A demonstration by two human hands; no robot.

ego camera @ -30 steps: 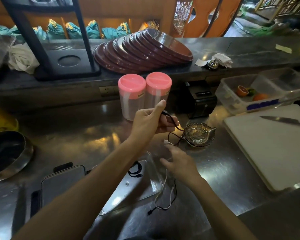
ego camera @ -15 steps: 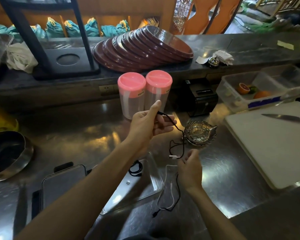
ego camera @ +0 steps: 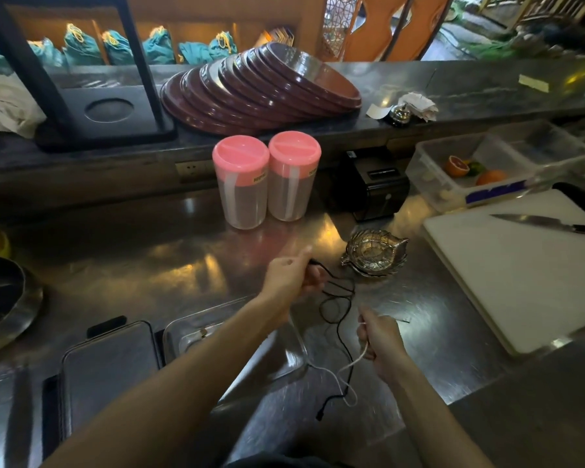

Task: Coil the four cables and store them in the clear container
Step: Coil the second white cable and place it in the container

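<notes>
My left hand (ego camera: 289, 278) is low over the steel counter, shut on one end of a thin black cable (ego camera: 339, 307). The cable hangs in loose loops beside the hand and trails toward me to a plug near the counter edge. My right hand (ego camera: 380, 342) is a fist shut on a white cable (ego camera: 347, 366), which curls across the counter and crosses the black one. The clear container (ego camera: 299, 342) lies under my left forearm, so only its rim and part of its floor show. Its contents are hidden.
A flat lid (ego camera: 108, 366) lies left of the container. A silver leaf-shaped dish (ego camera: 374, 253) sits just beyond the cables. Two pink-lidded jars (ego camera: 265, 180) stand behind. A white cutting board (ego camera: 520, 275) with a knife (ego camera: 547, 222) is at right, a metal bowl (ego camera: 11, 309) at left.
My left hand has come down from in front of the jars toward the counter, still holding the black cable. My right hand has closed into a fist on the white cable.
</notes>
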